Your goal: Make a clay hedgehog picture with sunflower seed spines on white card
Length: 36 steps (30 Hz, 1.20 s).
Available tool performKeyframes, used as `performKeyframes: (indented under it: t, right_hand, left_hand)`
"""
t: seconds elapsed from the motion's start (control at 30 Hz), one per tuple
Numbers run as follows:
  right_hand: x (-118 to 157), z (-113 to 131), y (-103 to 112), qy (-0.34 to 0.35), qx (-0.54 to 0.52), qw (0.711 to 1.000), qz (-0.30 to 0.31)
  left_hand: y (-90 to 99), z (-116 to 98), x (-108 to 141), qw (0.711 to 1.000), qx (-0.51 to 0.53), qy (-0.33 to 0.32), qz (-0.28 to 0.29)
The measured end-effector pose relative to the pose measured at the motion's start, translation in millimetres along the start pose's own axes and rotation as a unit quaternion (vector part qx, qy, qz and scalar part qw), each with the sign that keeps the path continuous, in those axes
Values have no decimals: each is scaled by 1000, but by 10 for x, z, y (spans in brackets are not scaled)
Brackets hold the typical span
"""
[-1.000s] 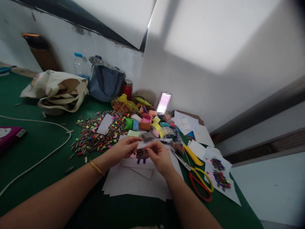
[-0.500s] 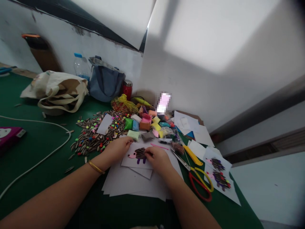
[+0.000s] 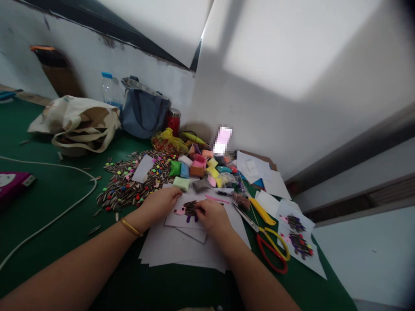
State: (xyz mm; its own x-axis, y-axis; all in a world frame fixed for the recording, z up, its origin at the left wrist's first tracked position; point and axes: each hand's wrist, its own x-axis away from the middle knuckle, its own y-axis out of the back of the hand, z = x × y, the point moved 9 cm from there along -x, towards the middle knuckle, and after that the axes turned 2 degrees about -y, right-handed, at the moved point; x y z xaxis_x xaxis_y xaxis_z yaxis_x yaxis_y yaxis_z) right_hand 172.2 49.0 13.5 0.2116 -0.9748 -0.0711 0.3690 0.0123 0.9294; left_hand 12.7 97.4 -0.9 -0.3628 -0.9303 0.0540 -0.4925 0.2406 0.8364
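Shifted leftward: left hand, resting at the card; I'm not discerning its grip. Right hand, nearer, is pinching, contents hidden, at crosswise hedgehog, right end.

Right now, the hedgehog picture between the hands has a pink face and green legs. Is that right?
Not quite: the legs are purple, not green, as the head view shows. The hedgehog picture between the left hand and right hand does have a pink face.
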Motion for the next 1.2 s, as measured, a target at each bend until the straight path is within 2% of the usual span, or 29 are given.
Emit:
performKeyframes:
  t: [0.3, 0.6, 0.7, 0.77, 0.83, 0.87, 0.93, 1.0, 1.03, 1.1, 1.2]
  right_hand:
    - [1, 68, -11, 18, 41, 999, -3]
    - [-24, 106, -49, 24, 59, 998, 2]
    - [-11, 92, -12, 30, 36, 999, -5]
    - [6, 87, 48, 38, 10, 999, -14]
    - [26, 86, 134, 47, -21, 998, -33]
    - [37, 89, 181, 52, -38, 997, -46]
    - [61, 108, 262, 67, -70, 993, -73]
    - [83, 133, 314, 82, -94, 988, -95]
    - [93, 146, 330, 87, -103, 986, -103]
    - [109, 171, 358, 95, -120, 981, -116]
    - [136, 205, 408, 103, -148, 974, -138]
  left_hand:
    - [-20, -61, 20, 999, -40, -6, 22]
    - [-21, -18, 16, 1000, -20, -3, 12]
    - [15, -33, -10, 999, 44, -10, -8]
    - [43, -73, -13, 989, 147, -14, -19]
    - [9, -91, 10, 954, 300, 13, -3]
    - [-42, -94, 35, 922, 385, 41, 16]
    - [-173, -142, 106, 838, 533, 94, 69]
    - [-270, -216, 177, 762, 623, 128, 117]
    - [-298, -244, 202, 735, 649, 140, 134]
    - [-317, -271, 225, 698, 683, 156, 149]
    - [-311, -296, 230, 664, 713, 163, 153]
